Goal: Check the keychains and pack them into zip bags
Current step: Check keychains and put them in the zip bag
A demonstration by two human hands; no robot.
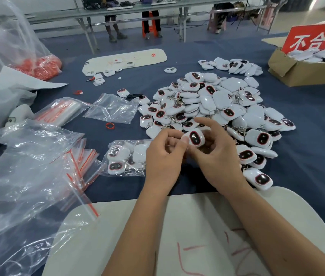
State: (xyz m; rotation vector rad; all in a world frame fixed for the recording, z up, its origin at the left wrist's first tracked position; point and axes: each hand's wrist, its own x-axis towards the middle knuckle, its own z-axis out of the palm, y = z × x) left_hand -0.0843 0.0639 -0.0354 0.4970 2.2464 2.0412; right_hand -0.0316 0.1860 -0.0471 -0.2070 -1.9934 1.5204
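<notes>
Keychain (194, 138) in both hands, dark red-rimmed face up, long axis tilted slightly left of vertical in view.
Left hand (164, 154) and right hand (215, 154) pinch it with curled fingers, just above the pile's (217, 100) near edge; filled zip bag (125, 158) left.

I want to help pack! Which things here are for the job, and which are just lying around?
For the job:
keychain in both hands
pile of keychains
filled bag
empty zip bags

Just lying around:
red rubber band
cardboard box
white board
</notes>
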